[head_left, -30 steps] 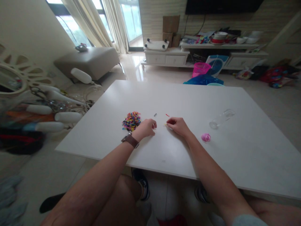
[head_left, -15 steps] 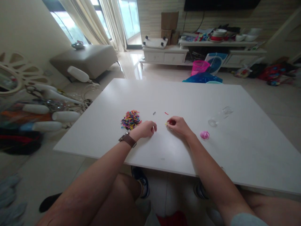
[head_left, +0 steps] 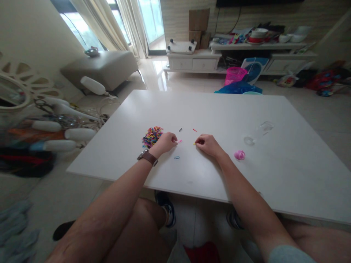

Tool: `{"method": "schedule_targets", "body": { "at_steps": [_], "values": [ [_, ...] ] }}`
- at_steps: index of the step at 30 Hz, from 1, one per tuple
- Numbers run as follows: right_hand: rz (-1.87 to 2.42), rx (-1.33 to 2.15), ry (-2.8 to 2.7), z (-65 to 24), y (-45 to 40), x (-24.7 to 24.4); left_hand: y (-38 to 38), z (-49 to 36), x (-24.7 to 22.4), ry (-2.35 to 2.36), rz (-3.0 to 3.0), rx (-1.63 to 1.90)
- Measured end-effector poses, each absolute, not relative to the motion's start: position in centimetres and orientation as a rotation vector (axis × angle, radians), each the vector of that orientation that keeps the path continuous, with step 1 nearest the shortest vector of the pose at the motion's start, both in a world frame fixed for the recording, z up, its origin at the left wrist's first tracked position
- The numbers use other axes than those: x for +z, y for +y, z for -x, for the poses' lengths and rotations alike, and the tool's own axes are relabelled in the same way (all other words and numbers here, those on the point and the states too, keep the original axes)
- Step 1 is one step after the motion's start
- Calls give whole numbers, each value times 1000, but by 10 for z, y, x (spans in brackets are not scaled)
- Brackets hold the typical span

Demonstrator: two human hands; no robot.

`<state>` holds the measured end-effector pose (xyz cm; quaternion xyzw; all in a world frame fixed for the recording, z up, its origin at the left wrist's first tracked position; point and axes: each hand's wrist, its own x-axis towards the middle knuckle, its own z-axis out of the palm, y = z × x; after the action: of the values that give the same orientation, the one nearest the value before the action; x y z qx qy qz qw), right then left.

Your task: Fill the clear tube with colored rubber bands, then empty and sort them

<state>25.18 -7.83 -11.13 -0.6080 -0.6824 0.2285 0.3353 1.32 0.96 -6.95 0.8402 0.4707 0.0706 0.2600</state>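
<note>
My left hand (head_left: 168,141), with a brown-strapped watch on its wrist, has its fingers curled together at a small pink rubber band (head_left: 180,141) that sticks out past the fingertips. My right hand (head_left: 208,144) pinches a tiny yellow rubber band (head_left: 194,143) at the table surface. Beside my left hand lies a tangled heap of multicoloured rubber bands (head_left: 150,137), partly covered by the hand. Single bands lie apart: a blue loop (head_left: 177,157) nearer me, a dark one (head_left: 180,129) and a red one (head_left: 194,129) farther off.
On the right of the white table (head_left: 219,109) are a pink cap-like piece (head_left: 239,155) and a clear container (head_left: 249,140) lying on its side. A pink basket (head_left: 235,75) stands beyond the far edge. White-shaded lamp arms (head_left: 79,134) are at the left.
My left hand has moved slightly away from me, and the pink band now shows at its fingertips. The blue loop has come into sight below it. My right hand stays nearly in place.
</note>
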Motion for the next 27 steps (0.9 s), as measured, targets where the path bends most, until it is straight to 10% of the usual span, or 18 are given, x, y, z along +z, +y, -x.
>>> {"method": "schedule_targets", "body": {
  "at_steps": [27],
  "values": [
    [1589, 603, -1853, -254, -78, -111, 2, -2, -50, 1028, -2234, -216]
  ]
}}
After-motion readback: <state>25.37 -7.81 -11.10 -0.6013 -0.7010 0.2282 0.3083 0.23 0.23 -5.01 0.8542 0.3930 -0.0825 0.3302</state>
